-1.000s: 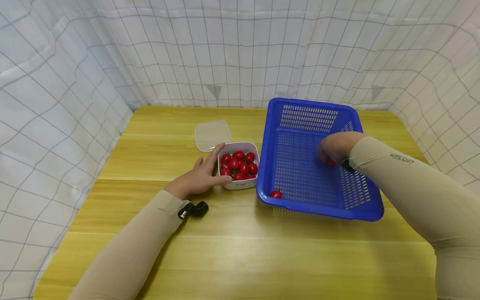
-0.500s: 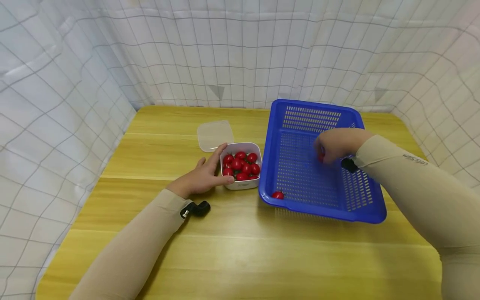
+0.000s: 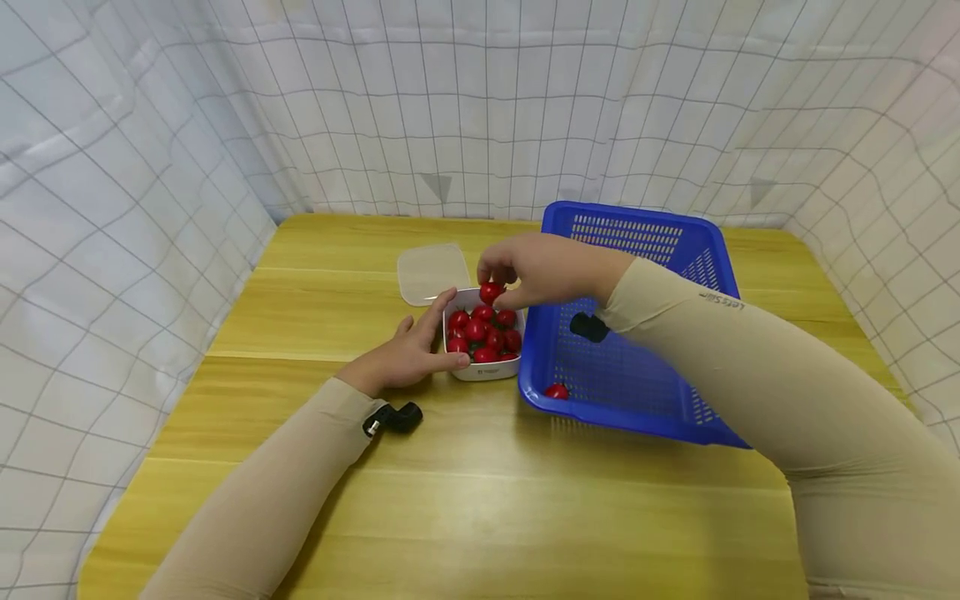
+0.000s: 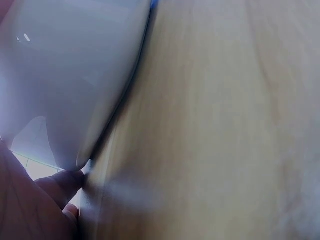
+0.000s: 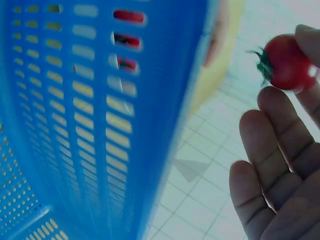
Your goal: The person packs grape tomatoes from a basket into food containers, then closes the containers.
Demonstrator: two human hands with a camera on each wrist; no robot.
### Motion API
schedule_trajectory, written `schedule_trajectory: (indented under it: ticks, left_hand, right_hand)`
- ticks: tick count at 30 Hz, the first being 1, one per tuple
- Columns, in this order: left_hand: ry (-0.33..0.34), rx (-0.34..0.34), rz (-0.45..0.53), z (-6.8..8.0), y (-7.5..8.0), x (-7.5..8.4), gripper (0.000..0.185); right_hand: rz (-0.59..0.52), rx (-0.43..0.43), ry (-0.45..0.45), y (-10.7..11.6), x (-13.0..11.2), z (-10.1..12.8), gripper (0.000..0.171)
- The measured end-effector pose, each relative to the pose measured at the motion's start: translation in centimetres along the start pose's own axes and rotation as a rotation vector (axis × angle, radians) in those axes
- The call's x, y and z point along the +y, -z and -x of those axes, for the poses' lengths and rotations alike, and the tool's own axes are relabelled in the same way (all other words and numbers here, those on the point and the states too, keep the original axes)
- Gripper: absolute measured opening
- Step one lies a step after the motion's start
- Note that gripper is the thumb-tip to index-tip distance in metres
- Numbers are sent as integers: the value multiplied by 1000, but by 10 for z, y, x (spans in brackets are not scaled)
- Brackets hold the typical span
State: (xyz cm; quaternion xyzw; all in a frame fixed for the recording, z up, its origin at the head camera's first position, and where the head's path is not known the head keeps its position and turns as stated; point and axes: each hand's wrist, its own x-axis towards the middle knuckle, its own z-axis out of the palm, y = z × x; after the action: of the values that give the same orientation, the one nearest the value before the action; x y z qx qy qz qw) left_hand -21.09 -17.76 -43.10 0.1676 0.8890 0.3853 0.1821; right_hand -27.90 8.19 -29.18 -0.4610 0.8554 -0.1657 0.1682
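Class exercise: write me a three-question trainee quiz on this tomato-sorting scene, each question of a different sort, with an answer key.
1. True or false: the right hand pinches a cherry tomato above the white container.
2. What does the left hand do? A) lifts the lid B) holds the white container's side C) grips the basket
3. Fill in: one loose tomato lies in the near-left corner of the blue ____.

Key: 1 true; 2 B; 3 basket. The clear lid lies apart on the wooden table.

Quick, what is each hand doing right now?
Left hand: fingers and thumb curled round the white tub of tomatoes.
Right hand: pinches one cherry tomato above the tub.
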Motion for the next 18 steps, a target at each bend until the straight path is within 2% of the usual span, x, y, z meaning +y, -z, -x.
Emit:
schedule_trajectory:
  ticks: [4, 6, 8, 10, 12, 15, 18]
  left_hand:
    - [3, -7, -3, -1, -1, 0, 110]
    - [-6, -6, -5, -2, -1, 0, 111]
    - [-10, -2, -9, -3, -1, 1, 111]
    - [-8, 1, -8, -2, 0, 2, 111]
    - [-1, 4, -10, -1, 0, 2, 111]
    - [3, 7, 0, -1, 0, 3, 111]
    - [2, 9, 3, -1, -1, 1, 111]
  right_hand:
    - [21, 26, -19, -1, 1, 3, 35]
    - [16, 46, -46, 3, 7, 14, 25]
    - [-5, 17, -62, 5, 15, 28, 13]
    - [-2, -77, -74, 1, 23, 42, 7]
    - [6, -208, -77, -8, 28, 52, 10]
    - [38, -372, -98, -31, 32, 62, 32]
    - [66, -449, -84, -56, 32, 64, 47]
